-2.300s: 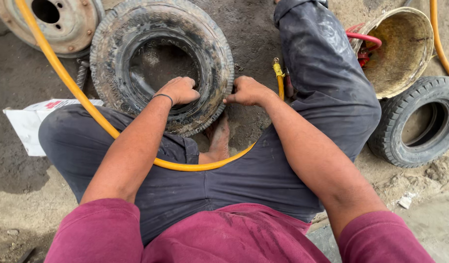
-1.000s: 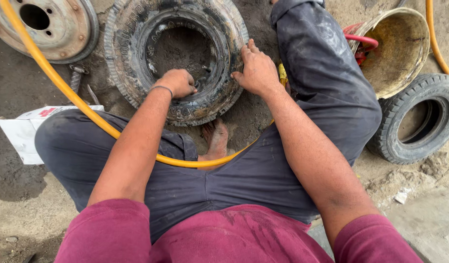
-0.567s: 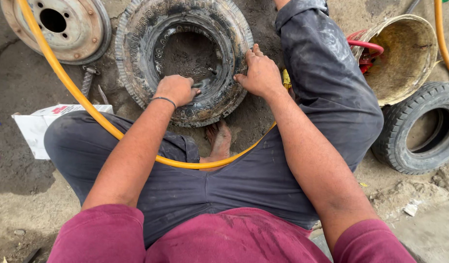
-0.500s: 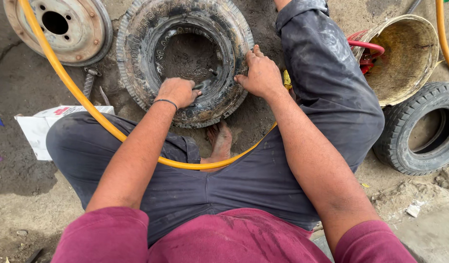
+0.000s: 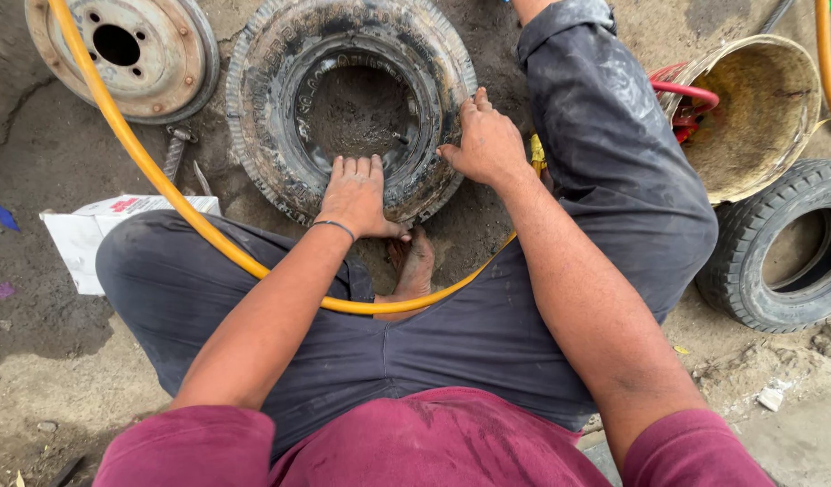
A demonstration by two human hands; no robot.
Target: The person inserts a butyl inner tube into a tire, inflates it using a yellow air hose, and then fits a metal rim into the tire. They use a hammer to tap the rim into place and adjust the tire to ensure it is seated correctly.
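While the left hand [image 5: 357, 194] presses flat, fingers spread, steadying the muddy tyre [image 5: 352, 104], the right hand [image 5: 487, 144] braces its rim, fingers loosely open.

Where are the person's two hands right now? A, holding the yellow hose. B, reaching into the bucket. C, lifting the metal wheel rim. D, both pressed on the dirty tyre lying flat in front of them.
D: the left hand and right hand both rest on the tyre.
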